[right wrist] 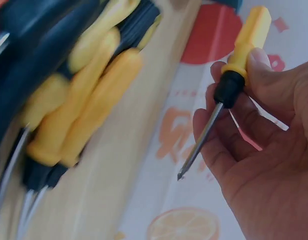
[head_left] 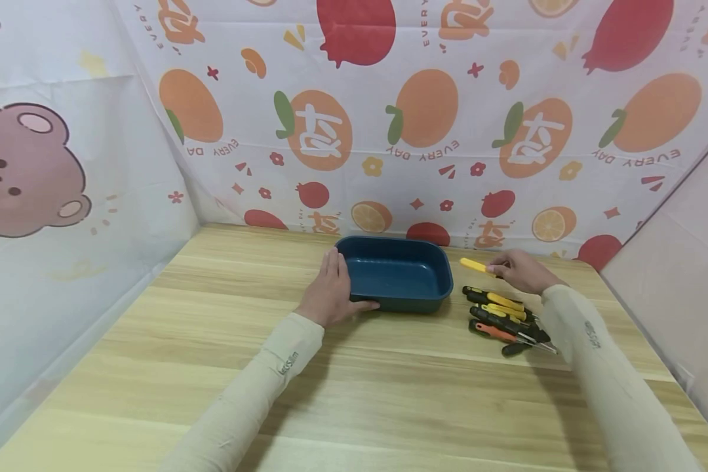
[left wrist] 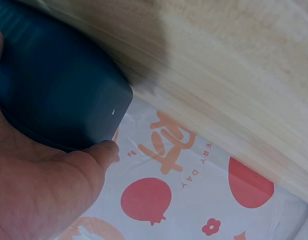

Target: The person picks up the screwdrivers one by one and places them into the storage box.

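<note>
A dark blue rectangular box [head_left: 389, 278] stands at the back of the table, its inside bare. My left hand [head_left: 329, 288] lies along the box's left end, fingers straight and thumb stretched along the front wall. In the left wrist view, that hand [left wrist: 49, 182] rests against the rim. Right of the box, my right hand [head_left: 522, 272] pinches a screwdriver [right wrist: 254, 30] by its yellow handle between thumb and fingers. The metal shaft points back past the palm. Just in front lies a pile of screwdrivers [head_left: 504, 301] with yellow, black and orange handles.
The wooden table [head_left: 230, 341] meets a fruit-printed cloth [head_left: 372, 164] right behind the box. Another cloth with a bear print [head_left: 29, 170] hangs at the left, and a pale wall [head_left: 684, 275] stands along the right edge.
</note>
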`<state>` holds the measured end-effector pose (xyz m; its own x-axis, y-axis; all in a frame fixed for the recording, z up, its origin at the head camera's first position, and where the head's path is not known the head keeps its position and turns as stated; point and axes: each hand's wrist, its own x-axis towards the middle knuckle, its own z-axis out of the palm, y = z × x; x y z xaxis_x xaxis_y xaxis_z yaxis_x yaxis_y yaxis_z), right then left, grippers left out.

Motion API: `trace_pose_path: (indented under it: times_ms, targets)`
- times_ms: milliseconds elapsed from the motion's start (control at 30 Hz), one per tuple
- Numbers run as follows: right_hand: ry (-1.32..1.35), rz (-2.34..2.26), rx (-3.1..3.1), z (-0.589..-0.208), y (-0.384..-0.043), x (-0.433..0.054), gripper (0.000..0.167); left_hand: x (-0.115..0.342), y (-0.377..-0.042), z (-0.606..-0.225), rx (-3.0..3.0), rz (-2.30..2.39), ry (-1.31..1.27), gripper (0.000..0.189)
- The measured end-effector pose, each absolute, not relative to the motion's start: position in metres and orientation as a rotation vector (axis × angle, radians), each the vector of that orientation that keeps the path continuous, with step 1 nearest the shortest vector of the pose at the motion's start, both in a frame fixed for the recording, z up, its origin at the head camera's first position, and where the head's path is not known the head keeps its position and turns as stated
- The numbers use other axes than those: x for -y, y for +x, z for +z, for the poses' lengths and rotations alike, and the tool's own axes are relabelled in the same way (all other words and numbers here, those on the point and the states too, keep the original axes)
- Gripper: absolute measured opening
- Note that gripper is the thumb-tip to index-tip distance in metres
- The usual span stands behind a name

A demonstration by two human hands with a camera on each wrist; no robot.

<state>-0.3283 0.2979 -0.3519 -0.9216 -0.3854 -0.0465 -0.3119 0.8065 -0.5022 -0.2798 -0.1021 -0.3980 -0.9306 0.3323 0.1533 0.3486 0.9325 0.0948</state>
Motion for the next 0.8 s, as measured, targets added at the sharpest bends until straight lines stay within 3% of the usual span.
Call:
trace_pose_path:
  times_ms: [200,467,800]
  targets:
    - [-0.587,-0.834,-2.911,-0.34,-0.334,-0.263,0.021,0.103,-0.28,-0.399,2.955,-0.166,-0.522,0.127]
    - [-0.565,-0.946,-2.937,-0.333,-0.339,-0.207,0.024,0.102,-0.28,-0.399,2.965,-0.181,-0.513,0.127]
    - [-0.787,-0.996,-2.893,-0.339,-0.341,-0.143,0.015,0.1,-0.279,-0.399,2.979,-0.217,-0.477,0.129]
